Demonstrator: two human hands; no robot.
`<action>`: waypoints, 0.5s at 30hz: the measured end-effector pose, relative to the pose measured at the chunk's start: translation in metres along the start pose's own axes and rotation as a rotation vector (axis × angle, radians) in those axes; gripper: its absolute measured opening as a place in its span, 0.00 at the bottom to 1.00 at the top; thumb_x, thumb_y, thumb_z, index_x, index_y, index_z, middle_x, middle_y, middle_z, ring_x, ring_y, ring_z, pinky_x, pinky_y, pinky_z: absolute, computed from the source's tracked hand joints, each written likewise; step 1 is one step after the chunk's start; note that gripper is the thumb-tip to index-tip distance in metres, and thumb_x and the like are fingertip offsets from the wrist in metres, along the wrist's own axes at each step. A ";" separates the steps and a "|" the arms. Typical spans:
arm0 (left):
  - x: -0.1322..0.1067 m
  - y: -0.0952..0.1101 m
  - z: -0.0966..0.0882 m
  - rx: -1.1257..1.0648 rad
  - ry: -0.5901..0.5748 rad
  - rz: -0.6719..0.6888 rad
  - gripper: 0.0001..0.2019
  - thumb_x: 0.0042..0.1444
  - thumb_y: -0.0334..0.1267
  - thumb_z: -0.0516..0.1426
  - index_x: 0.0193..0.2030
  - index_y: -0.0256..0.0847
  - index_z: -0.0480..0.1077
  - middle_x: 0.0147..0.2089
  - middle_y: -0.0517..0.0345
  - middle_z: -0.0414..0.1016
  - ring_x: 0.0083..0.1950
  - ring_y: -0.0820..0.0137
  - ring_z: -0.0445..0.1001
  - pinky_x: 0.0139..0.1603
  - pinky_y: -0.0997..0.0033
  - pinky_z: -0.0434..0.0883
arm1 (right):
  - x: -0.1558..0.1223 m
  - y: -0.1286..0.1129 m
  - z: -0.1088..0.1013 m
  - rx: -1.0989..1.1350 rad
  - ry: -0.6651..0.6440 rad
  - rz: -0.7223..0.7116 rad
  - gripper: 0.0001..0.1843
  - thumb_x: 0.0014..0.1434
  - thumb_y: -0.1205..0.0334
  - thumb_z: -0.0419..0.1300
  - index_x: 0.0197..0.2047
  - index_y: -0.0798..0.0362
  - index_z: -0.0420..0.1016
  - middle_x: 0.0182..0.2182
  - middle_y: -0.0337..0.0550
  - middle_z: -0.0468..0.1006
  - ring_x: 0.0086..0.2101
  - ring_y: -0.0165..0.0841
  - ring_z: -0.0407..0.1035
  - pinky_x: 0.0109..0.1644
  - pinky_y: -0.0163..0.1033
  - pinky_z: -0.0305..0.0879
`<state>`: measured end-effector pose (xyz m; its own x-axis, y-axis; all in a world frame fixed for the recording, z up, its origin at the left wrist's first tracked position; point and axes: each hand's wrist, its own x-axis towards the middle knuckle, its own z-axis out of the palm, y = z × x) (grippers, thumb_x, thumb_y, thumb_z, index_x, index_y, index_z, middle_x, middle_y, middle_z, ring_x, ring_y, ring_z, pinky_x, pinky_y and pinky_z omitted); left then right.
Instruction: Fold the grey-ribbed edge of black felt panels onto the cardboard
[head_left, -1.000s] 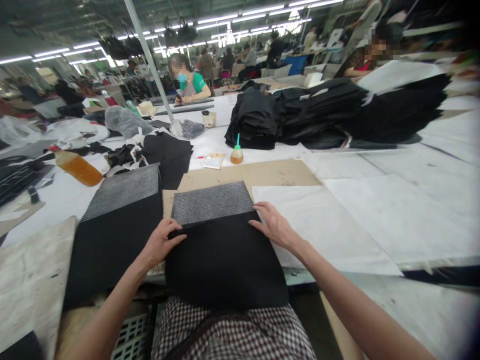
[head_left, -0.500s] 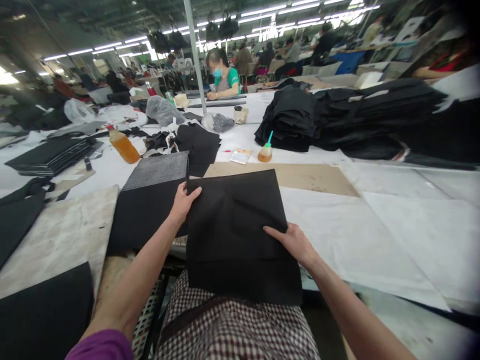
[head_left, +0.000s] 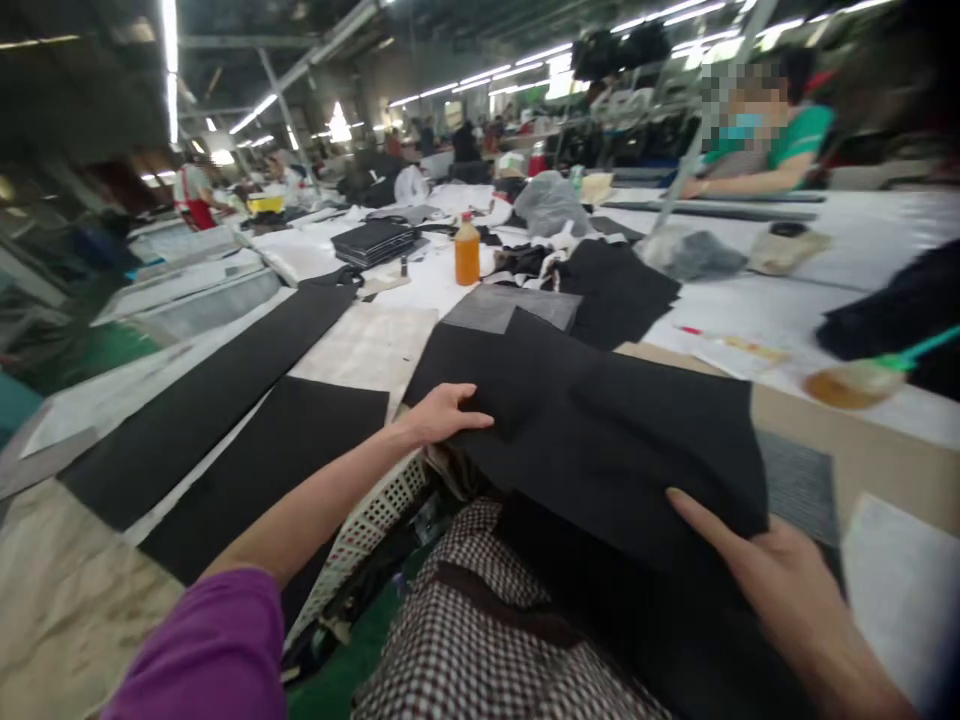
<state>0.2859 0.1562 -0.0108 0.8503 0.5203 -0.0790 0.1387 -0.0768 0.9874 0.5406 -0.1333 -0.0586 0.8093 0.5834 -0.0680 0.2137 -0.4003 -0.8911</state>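
A black fabric panel [head_left: 622, 430] is lifted off the table between my two hands, sagging over my checked lap. My left hand [head_left: 442, 412] grips its left edge, fingers curled onto the cloth. My right hand [head_left: 765, 575] pinches its near right corner, thumb on top. Under and behind the panel lies a stack of black pieces with a grey ribbed top piece [head_left: 510, 308]. A grey ribbed piece [head_left: 799, 485] shows on the brown board [head_left: 885, 450] at the right.
Long black strips [head_left: 217, 390] lie on the table at left. An orange bottle [head_left: 466, 255] stands further back, a glue bottle with a green nozzle [head_left: 862, 378] at right. A white plastic crate [head_left: 367, 520] sits under the table edge. A person in green works across the table.
The view has swung left. Both hands have lifted the black panel and carried it leftward, over the stack with the grey ribbed top.
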 end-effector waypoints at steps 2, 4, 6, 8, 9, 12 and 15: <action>-0.047 0.012 -0.051 -0.002 0.071 -0.002 0.21 0.46 0.40 0.69 0.47 0.36 0.76 0.48 0.50 0.80 0.46 0.61 0.79 0.48 0.64 0.76 | -0.013 -0.039 0.043 0.100 -0.211 0.085 0.23 0.45 0.44 0.71 0.41 0.49 0.82 0.40 0.48 0.83 0.41 0.49 0.78 0.37 0.44 0.77; -0.099 0.018 -0.103 0.007 0.159 -0.048 0.23 0.47 0.40 0.69 0.50 0.37 0.75 0.49 0.51 0.80 0.47 0.60 0.79 0.50 0.62 0.75 | -0.030 -0.077 0.093 0.255 -0.487 0.118 0.25 0.47 0.45 0.71 0.44 0.51 0.81 0.40 0.48 0.83 0.39 0.47 0.78 0.40 0.45 0.77; -0.150 0.018 -0.151 0.038 0.266 -0.117 0.24 0.47 0.40 0.69 0.52 0.39 0.74 0.49 0.52 0.80 0.48 0.59 0.79 0.51 0.59 0.75 | -0.050 -0.107 0.146 0.397 -0.768 0.120 0.24 0.51 0.46 0.69 0.46 0.54 0.79 0.39 0.49 0.83 0.37 0.45 0.78 0.41 0.45 0.77; -0.197 0.010 -0.195 0.087 0.384 -0.161 0.25 0.45 0.41 0.70 0.51 0.39 0.75 0.49 0.52 0.80 0.49 0.58 0.78 0.53 0.57 0.74 | -0.068 -0.127 0.198 0.491 -0.956 0.085 0.23 0.53 0.47 0.68 0.46 0.55 0.78 0.37 0.48 0.83 0.34 0.41 0.77 0.38 0.42 0.76; -0.218 0.003 -0.214 0.116 0.445 -0.174 0.25 0.43 0.42 0.70 0.49 0.39 0.75 0.48 0.52 0.80 0.49 0.58 0.78 0.53 0.57 0.74 | -0.076 -0.133 0.222 0.501 -1.018 0.064 0.22 0.53 0.47 0.68 0.44 0.55 0.78 0.35 0.47 0.82 0.31 0.38 0.76 0.35 0.40 0.75; -0.268 -0.026 -0.260 0.217 0.617 -0.201 0.25 0.40 0.45 0.71 0.45 0.38 0.76 0.46 0.52 0.81 0.48 0.59 0.77 0.53 0.57 0.73 | -0.095 -0.144 0.283 0.469 -1.141 0.029 0.20 0.50 0.49 0.69 0.39 0.56 0.78 0.29 0.43 0.81 0.23 0.31 0.71 0.26 0.34 0.68; -0.296 -0.062 -0.287 0.320 0.741 -0.211 0.25 0.38 0.49 0.71 0.41 0.38 0.75 0.44 0.53 0.80 0.45 0.61 0.77 0.50 0.59 0.73 | -0.107 -0.146 0.326 0.424 -1.195 0.031 0.19 0.50 0.50 0.68 0.40 0.54 0.77 0.30 0.41 0.81 0.24 0.30 0.70 0.24 0.32 0.66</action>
<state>-0.1202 0.2514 -0.0091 0.2515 0.9672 -0.0369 0.4906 -0.0945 0.8663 0.2446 0.0928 -0.0676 -0.2328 0.9385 -0.2552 -0.1672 -0.2971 -0.9401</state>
